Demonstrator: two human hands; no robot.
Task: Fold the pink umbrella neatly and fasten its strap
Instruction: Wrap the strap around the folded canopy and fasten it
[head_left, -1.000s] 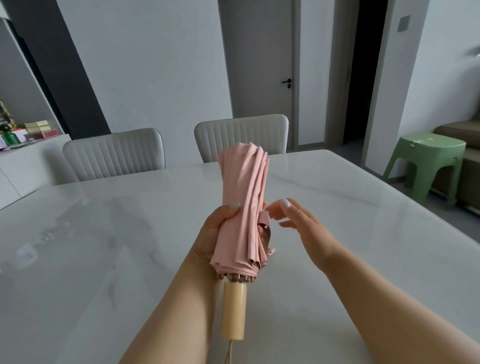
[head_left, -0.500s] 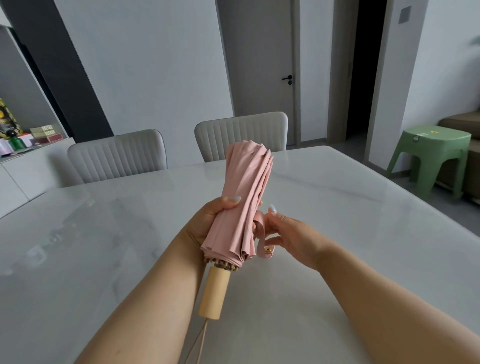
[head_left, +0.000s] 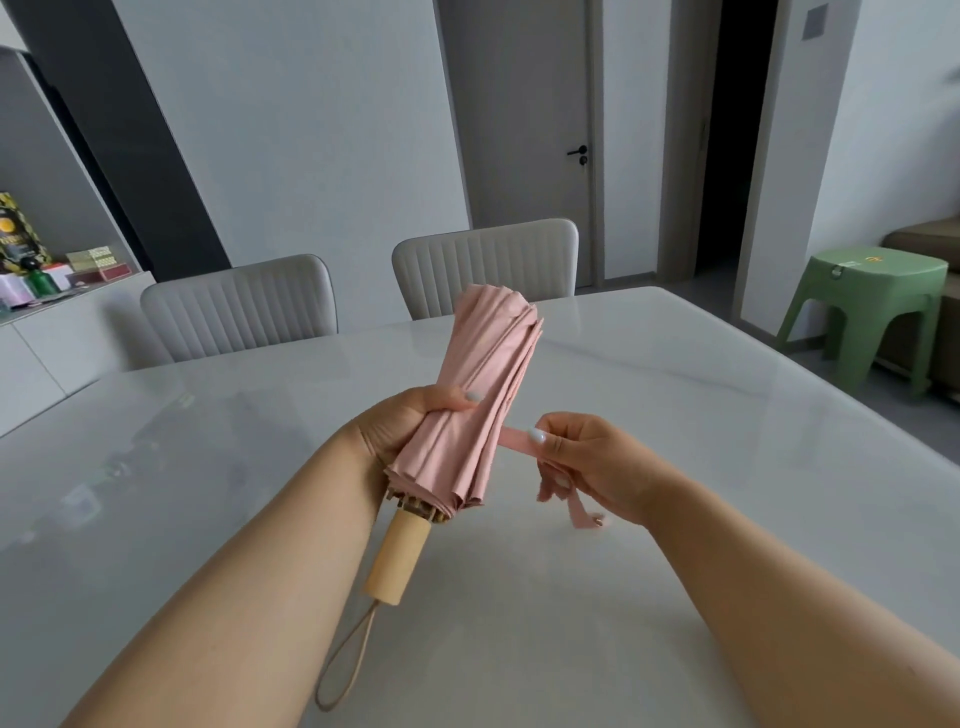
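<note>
The pink umbrella (head_left: 475, 400) is collapsed into a pleated bundle and held above the table, its tip pointing up and away. Its pale wooden handle (head_left: 397, 556) points toward me, with a beige wrist loop (head_left: 345, 660) hanging below. My left hand (head_left: 410, 421) grips the bundle around its middle, thumb on top. My right hand (head_left: 587, 462) pinches the pink strap (head_left: 517, 439) and holds it stretched out to the right of the canopy. The strap's loose end with a small snap (head_left: 584, 517) dangles under my right hand.
A white marble table (head_left: 675, 415) lies beneath my arms. Two grey padded chairs (head_left: 239, 306) stand along its far side. A green plastic stool (head_left: 867, 306) is on the floor at the right. A sideboard with boxes (head_left: 57, 270) is at the left.
My right hand took hold of the strap and drew it out to the right, away from the canopy. The umbrella tilted, its handle swinging left toward me.
</note>
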